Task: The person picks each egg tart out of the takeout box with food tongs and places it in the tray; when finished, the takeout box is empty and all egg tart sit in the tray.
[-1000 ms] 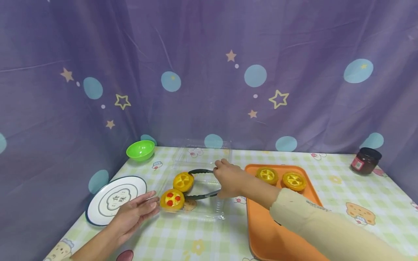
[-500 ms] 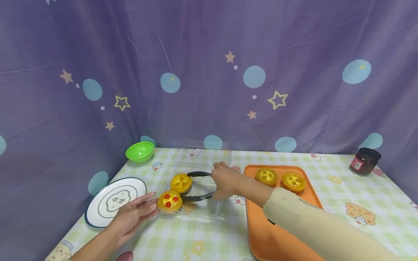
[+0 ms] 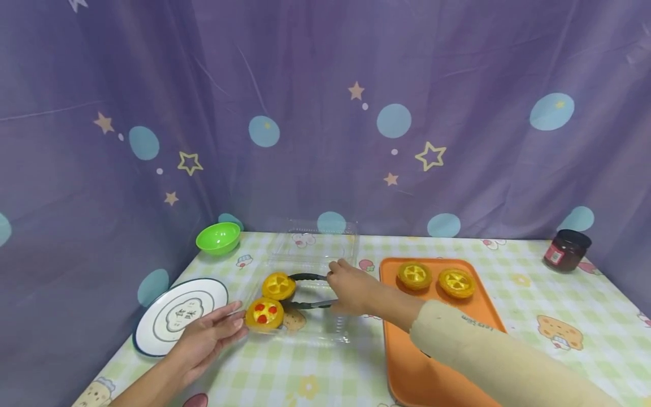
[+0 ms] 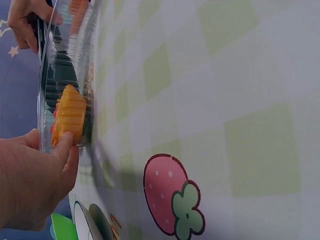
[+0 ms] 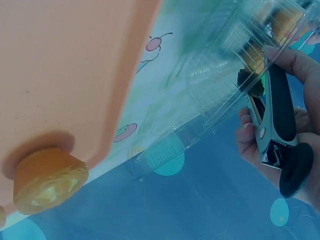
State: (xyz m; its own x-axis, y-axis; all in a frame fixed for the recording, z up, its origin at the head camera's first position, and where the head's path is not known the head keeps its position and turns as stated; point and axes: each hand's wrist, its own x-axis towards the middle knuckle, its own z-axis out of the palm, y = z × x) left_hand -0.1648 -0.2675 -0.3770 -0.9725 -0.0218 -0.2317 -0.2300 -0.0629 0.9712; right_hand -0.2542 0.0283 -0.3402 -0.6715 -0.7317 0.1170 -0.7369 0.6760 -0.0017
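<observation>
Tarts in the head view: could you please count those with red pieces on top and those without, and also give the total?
Tart with red pieces: 1
Tarts without red pieces: 3 (one at the tongs, two on the orange tray)
Total visible: 4

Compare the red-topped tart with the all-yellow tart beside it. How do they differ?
The red-topped tart carries three red pieces; the all-yellow tart has none. The red-topped tart is beside the left hand; the all-yellow tart is farther back, at the tips of the tongs. Both are round and golden.
</observation>
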